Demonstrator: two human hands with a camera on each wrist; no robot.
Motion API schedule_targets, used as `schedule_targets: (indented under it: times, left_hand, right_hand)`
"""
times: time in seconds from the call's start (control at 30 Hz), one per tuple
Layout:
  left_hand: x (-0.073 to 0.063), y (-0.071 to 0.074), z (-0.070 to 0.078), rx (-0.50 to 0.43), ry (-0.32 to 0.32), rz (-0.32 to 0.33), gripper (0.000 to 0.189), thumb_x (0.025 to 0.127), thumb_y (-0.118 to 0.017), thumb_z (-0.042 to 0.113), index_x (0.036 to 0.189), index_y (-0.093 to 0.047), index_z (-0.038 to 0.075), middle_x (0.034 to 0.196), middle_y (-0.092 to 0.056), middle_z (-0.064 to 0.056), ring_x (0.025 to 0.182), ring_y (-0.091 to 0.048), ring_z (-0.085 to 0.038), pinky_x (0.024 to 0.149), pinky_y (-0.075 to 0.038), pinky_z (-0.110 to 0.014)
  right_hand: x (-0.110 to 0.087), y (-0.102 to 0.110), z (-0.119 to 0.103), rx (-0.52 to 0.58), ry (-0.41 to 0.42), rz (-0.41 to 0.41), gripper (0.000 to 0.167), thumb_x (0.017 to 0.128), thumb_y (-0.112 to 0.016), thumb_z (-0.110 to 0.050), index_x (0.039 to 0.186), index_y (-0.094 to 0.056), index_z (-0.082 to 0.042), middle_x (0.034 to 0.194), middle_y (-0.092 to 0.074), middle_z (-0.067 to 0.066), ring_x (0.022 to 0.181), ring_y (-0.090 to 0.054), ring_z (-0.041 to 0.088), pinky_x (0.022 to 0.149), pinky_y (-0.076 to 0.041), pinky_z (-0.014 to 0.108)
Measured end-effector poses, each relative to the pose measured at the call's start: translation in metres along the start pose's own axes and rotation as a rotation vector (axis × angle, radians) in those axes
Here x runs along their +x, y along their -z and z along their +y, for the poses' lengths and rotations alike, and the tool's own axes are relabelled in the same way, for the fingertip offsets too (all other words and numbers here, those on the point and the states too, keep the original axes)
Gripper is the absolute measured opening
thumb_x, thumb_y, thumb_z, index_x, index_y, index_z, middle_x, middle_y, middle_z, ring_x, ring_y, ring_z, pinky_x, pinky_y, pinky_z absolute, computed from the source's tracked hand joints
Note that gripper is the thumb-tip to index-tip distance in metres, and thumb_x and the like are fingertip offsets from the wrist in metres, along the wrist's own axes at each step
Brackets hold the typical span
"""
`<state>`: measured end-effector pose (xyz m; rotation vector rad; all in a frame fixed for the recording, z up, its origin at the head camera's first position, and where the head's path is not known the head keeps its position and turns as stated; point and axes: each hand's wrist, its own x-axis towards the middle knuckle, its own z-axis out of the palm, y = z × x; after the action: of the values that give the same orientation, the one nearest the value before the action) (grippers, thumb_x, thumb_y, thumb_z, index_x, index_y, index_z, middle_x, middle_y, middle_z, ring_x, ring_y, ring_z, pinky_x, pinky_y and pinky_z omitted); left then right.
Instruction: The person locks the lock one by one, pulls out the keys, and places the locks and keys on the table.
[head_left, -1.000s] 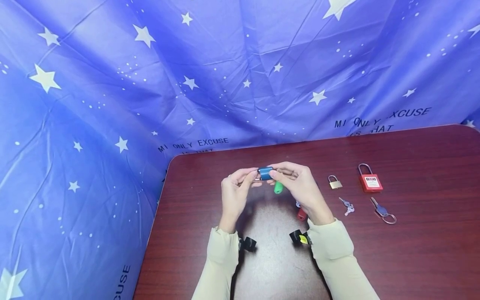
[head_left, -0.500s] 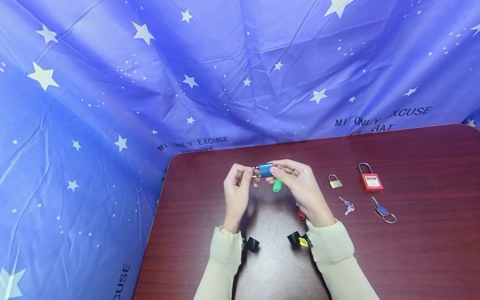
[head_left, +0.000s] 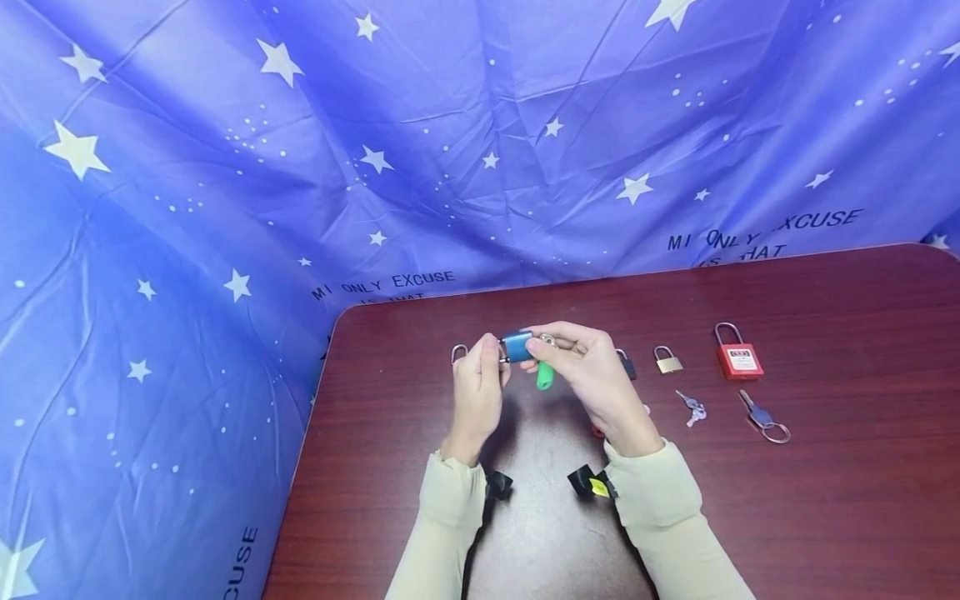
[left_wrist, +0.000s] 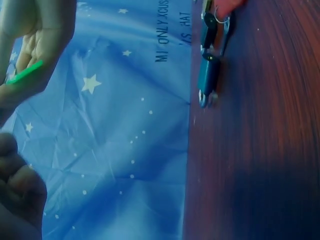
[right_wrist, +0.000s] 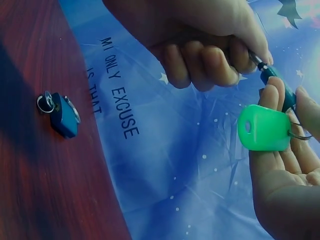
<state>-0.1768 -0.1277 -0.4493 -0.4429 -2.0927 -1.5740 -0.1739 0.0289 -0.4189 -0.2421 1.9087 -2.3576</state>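
Held up over the table, a blue padlock [head_left: 517,346] lies sideways between both hands. My left hand [head_left: 476,396] pinches its metal shackle, the other fingers curled. With thumb and fingers my right hand [head_left: 592,375] grips the padlock's body at the opposite end. A green key tag [head_left: 545,375] hangs from a ring at that end; in the right wrist view the tag [right_wrist: 265,129] lies in front of the right fingers. The key itself is hidden. Fingers partly cover the shackle, and I cannot tell whether it is locked.
Right of the hands lie a brass padlock [head_left: 668,362], a red padlock [head_left: 739,360], small keys [head_left: 693,410] and a ringed key [head_left: 763,418]. A dark padlock [head_left: 627,365] shows behind my right hand. Another shackle [head_left: 459,352] peeks out behind my left hand. A starry curtain [head_left: 480,167] borders the table.
Both hands and the blue padlock have shifted slightly left. My left fingers have moved off the padlock's body onto its shackle. Two padlocks behind the hands have come partly into view.
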Motion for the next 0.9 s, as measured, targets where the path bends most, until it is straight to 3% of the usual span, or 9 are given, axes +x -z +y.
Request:
schedule_targets:
  times: [0.23,0.37,0.67,0.83,0.9]
  left_hand:
    - [-0.003,-0.002,0.002,0.192,-0.043,0.115,0.04,0.107,-0.038,0.009,0.068,-0.048,0.007,0.049,-0.043,-0.002,0.046,-0.039,-0.009,0.044,-0.033,-0.021]
    - [-0.004,-0.004,0.0,0.259,-0.056,0.13,0.042,0.106,-0.039,0.011,0.065,-0.047,0.008,0.048,-0.042,-0.001,0.044,-0.038,-0.01,0.043,-0.031,-0.022]
    - [-0.001,-0.002,0.0,0.185,0.012,0.031,0.043,0.107,-0.039,0.014,0.067,-0.051,0.006,0.048,-0.044,-0.003,0.045,-0.039,-0.007,0.045,-0.032,-0.021]
    - [0.001,-0.001,0.002,0.107,0.048,0.014,0.041,0.108,-0.037,0.013,0.069,-0.05,0.005,0.05,-0.044,-0.004,0.048,-0.039,-0.007,0.046,-0.032,-0.021]
    - [0.002,-0.002,0.002,0.075,0.066,0.016,0.041,0.107,-0.037,0.012,0.069,-0.049,0.003,0.051,-0.043,-0.004,0.048,-0.038,-0.007,0.047,-0.031,-0.021]
  right_hand:
    - [0.001,-0.007,-0.001,-0.011,0.004,0.002,0.028,0.092,-0.072,-0.011,0.115,-0.068,0.005,0.085,-0.076,0.003,0.073,-0.074,0.02,0.062,-0.056,0.024]
    - [0.0,-0.006,-0.001,-0.023,-0.01,0.0,0.029,0.091,-0.071,-0.009,0.115,-0.066,0.007,0.087,-0.076,0.002,0.074,-0.075,0.022,0.063,-0.058,0.025]
    - [-0.002,0.002,-0.008,-0.097,-0.067,-0.016,0.035,0.091,-0.074,-0.019,0.117,-0.068,0.003,0.095,-0.077,0.007,0.081,-0.075,0.025,0.081,-0.059,0.031]
    - [-0.002,0.009,-0.01,-0.106,-0.068,-0.054,0.036,0.092,-0.072,-0.016,0.12,-0.065,0.006,0.095,-0.077,0.009,0.082,-0.076,0.025,0.081,-0.06,0.033]
    - [-0.002,0.012,-0.011,-0.111,-0.058,-0.063,0.035,0.093,-0.071,-0.015,0.12,-0.065,0.007,0.094,-0.077,0.01,0.081,-0.075,0.024,0.075,-0.061,0.033]
